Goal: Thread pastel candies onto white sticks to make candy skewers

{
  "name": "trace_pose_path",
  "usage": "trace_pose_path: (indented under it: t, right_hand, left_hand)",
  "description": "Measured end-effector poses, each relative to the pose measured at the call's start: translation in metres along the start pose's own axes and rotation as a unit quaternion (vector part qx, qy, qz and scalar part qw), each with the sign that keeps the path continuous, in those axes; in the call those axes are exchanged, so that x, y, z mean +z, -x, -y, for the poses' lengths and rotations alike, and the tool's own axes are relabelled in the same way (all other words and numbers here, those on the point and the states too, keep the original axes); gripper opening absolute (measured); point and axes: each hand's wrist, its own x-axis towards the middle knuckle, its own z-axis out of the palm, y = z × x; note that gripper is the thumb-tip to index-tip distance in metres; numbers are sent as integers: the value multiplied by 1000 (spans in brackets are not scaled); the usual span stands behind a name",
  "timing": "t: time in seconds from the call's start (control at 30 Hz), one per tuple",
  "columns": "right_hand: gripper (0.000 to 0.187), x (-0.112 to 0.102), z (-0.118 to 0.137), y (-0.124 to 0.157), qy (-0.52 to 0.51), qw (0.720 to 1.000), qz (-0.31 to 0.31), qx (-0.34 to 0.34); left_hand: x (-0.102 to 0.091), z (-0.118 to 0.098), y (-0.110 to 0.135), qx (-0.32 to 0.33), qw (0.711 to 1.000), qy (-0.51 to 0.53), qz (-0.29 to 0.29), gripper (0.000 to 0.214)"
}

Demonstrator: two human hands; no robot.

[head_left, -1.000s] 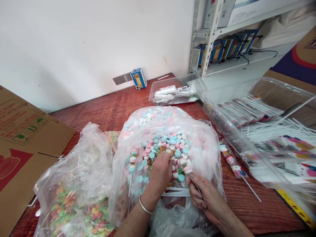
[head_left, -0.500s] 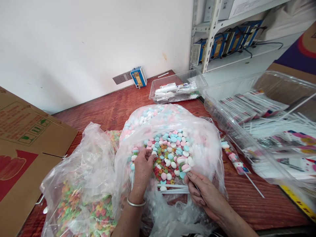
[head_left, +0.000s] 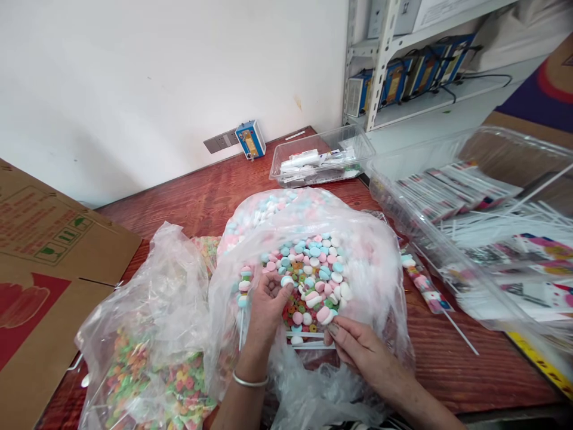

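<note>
Left hand [head_left: 266, 301] inside the clear bag [head_left: 371, 280], fingers curled around small candies [head_left: 313, 269], palm contents unclear. Right hand [head_left: 358, 346] pinches a white stick [head_left: 304, 344] at the bag mouth; its fingertips partly hidden by plastic

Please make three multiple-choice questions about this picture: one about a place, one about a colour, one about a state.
1. Where is the left hand?
A. inside the open candy bag
B. on the cardboard box
C. on the shelf

2. What colours are the round candies in the middle bag?
A. black and brown
B. pink, blue and white
C. only yellow

3. How is the small clear tub by the wall?
A. open, with packets inside
B. closed with a lid
C. upside down

Answers: 1 A, its fingers rest among the candies. 2 B, pastel discs fill the bag. 3 A, no lid covers it.
</note>
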Motion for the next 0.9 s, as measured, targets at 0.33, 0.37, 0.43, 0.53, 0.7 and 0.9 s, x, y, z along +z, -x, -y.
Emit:
trace_pose_path:
  t: [0.33, 0.37, 0.43, 0.53, 0.7, 0.9]
  right_hand:
    - [55, 4, 4, 7, 38, 998, 46, -17]
    - [56, 4, 4, 7, 40, 998, 42, -15]
    - [56, 4, 5, 7, 42, 999, 33, -8]
    - [57, 4, 4, 6, 40, 999, 21, -1]
    - [57, 3, 0, 5, 25, 999, 22, 3]
    - [53, 6, -1, 7, -31, 998, 19, 47]
  left_hand:
    - [-1, -2, 7, -148, 962, 222, 56, 41]
    - [-1, -2, 7, -149, 962, 221, 54, 42]
    - [-1, -2, 8, -146, 964, 215, 58, 42]
    - [-1, -1, 8, -137, 969, 192, 72, 43]
    - [-1, 2, 9, -123, 976, 160, 80, 45]
    - [-1, 3, 10, -100, 979, 155, 84, 38]
